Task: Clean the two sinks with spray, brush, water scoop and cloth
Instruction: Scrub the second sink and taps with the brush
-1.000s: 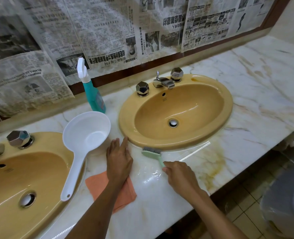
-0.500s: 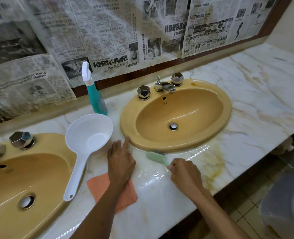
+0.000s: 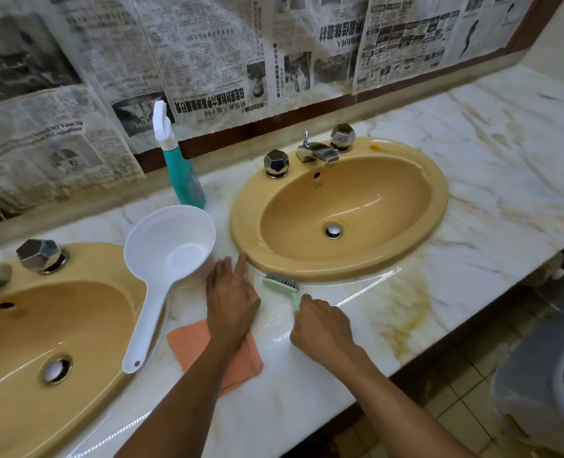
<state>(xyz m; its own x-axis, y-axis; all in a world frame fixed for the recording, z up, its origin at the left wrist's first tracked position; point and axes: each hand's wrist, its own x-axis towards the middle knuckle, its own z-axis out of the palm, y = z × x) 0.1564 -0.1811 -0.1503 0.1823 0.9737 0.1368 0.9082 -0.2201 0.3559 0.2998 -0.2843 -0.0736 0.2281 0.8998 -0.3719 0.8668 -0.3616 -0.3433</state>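
Your right hand [image 3: 320,328] grips brush [image 3: 282,283] by thin green handle; bristles on wet table [image 3: 472,180] touching front rim of right sink [image 3: 340,206]. Left hand [image 3: 231,292] flat, fingers straight, over cloth [image 3: 188,338]. Brush likely light, stiff, slippery when wet: hold handle firmly.

Two sinks sit in the counter [image 3: 492,180]: left sink [image 3: 85,269] near, right sink [image 3: 439,193] farther. Between them lie the scoop [image 3: 161,259], cloth [image 3: 191,342], and spray bottle [image 3: 181,173] behind.
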